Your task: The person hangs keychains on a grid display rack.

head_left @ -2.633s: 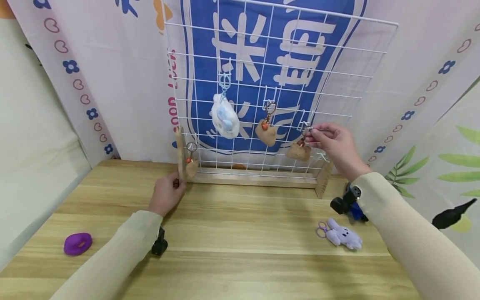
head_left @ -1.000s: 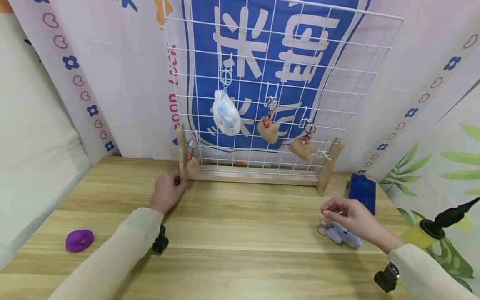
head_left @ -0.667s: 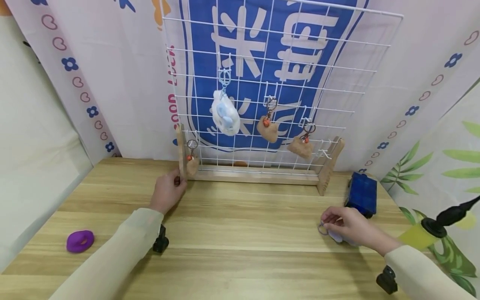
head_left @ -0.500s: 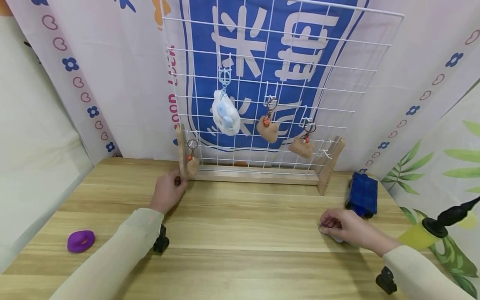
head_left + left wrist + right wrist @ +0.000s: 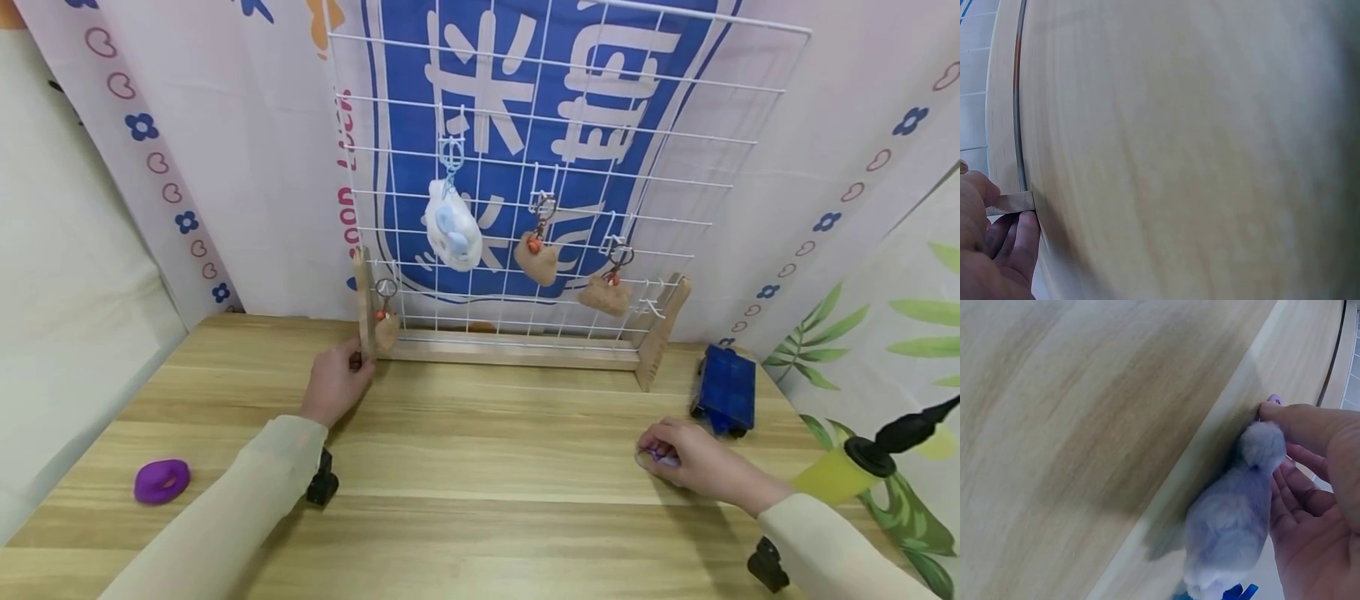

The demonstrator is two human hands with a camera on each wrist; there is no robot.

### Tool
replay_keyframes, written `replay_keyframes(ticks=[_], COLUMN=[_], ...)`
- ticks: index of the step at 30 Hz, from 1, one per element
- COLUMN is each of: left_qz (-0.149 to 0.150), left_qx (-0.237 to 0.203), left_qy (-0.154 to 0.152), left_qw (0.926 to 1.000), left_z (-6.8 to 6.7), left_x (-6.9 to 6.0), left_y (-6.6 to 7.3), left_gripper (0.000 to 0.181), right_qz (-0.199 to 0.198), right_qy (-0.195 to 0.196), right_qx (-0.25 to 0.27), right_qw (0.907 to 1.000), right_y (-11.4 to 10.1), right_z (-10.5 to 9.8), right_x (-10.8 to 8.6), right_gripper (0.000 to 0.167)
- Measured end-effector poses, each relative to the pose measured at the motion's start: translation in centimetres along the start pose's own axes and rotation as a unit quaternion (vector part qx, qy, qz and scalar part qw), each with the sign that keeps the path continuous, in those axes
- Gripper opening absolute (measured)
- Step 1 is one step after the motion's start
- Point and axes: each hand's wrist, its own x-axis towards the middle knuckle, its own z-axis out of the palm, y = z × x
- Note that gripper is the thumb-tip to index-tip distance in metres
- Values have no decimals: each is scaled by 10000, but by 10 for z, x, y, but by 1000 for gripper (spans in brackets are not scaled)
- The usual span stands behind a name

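My left hand (image 5: 335, 385) grips the left wooden foot (image 5: 1015, 203) of a white wire grid rack, thumb on one side and fingers on the other. Low over the table at the right, my right hand (image 5: 693, 458) pinches a lilac plush keychain (image 5: 1229, 515) near its ring. In the head view the hand covers most of that plush. Three brown plush keychains hang from hooks on the grid: one low at the left (image 5: 387, 332), one in the middle (image 5: 536, 260), one at the right (image 5: 604, 296). A white and blue plush keychain (image 5: 453, 227) hangs higher up.
An unused white hook (image 5: 651, 309) sits at the grid's lower right. A blue box (image 5: 725, 390) stands behind my right hand. On the left of the table lies a purple ring-shaped thing (image 5: 162, 482). A yellow bottle with a black top (image 5: 843, 468) is beside my right forearm.
My right hand has let go of the right brown plush keychain, which stays hanging, then moved down to the lilac plush keychain and pinched it. The left hand has stayed at the rack's foot.
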Motion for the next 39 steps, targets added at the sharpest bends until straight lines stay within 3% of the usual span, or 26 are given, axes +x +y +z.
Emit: replay_keyframes(ticks=[11, 19, 27, 33, 39], left_qz=[-11, -35, -57, -59, -38], left_qx=[-52, -1, -1, 12, -22], left_qy=[-58, -39, -24, 7, 13], left_qw=[10000, 10000, 10000, 10000, 10000], left_z=[0, -1, -2, -1, -1], left_x=[0, -1, 0, 0, 0], left_y=[1, 1, 0, 0, 1], left_gripper=[17, 17, 15, 15, 14], right_qz=[122, 257, 457, 918, 1116], right_qy=[121, -224, 178, 278, 656], right_qx=[442, 737, 792, 1385, 1906], right_qw=[9989, 9967, 9957, 9857, 9731], right_y=[-1, -2, -2, 1, 3], right_z=[5, 1, -6, -13, -17], right_x=[-1, 0, -5, -10, -12], right_gripper=[20, 8, 7, 12, 15])
